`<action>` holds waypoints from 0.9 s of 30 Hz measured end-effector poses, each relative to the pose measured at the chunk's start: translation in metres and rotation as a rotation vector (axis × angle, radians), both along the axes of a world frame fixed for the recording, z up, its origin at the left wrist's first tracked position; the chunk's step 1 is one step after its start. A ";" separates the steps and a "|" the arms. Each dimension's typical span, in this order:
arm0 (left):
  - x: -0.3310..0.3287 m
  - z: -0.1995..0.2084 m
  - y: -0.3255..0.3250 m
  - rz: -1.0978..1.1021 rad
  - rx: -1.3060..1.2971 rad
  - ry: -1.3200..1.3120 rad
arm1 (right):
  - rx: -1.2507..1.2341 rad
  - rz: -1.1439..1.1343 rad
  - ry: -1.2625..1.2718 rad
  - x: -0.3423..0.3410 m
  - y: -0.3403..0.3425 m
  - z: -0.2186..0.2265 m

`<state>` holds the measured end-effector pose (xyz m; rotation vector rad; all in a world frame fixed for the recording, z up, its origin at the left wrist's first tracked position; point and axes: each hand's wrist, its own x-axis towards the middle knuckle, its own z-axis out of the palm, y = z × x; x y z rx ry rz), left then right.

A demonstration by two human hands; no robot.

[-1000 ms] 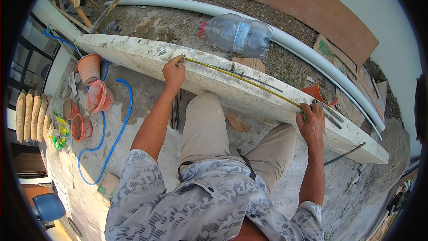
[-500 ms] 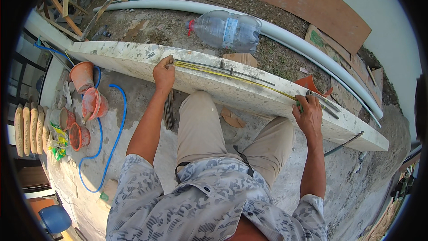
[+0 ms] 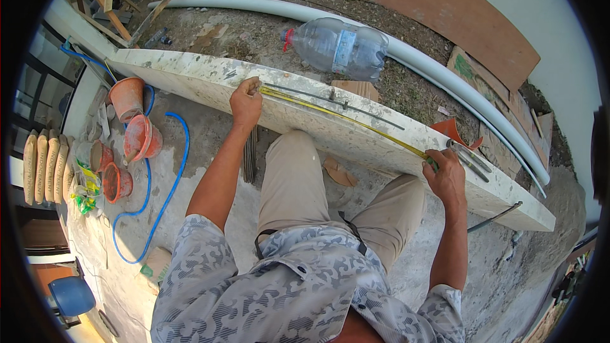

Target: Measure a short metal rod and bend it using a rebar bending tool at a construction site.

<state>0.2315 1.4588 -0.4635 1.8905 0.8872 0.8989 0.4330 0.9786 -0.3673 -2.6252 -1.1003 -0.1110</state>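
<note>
Holding the tape measure clamped in our right fingers, we pinch the end of its yellow blade in our left fingers, along the concrete ledge; beyond lie a dark rod, a clear bottle and a white pipe.

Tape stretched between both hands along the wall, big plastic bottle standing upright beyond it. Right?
No: in the head view the plastic bottle lies on its side beyond the wall. The tape is indeed stretched between left hand and right hand.

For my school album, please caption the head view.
Left hand and right hand hold a yellow measuring tape along a ledge.
</note>
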 end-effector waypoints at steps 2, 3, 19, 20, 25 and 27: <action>-0.002 0.005 -0.001 -0.022 0.079 0.071 | -0.016 -0.014 0.026 0.000 -0.001 0.004; -0.001 0.005 -0.002 -0.026 0.077 0.070 | -0.031 -0.018 0.053 0.000 -0.001 0.007; 0.005 -0.005 0.010 -0.038 0.085 0.067 | -0.062 -0.042 0.118 0.000 0.004 0.016; 0.006 -0.005 0.010 -0.035 0.093 0.076 | -0.063 -0.045 0.118 0.000 0.004 0.016; 0.007 -0.001 0.005 -0.034 0.084 0.066 | -0.054 -0.029 0.061 0.003 0.001 0.014; 0.007 -0.001 0.005 -0.043 0.058 0.059 | -0.060 -0.025 0.048 0.007 -0.001 0.013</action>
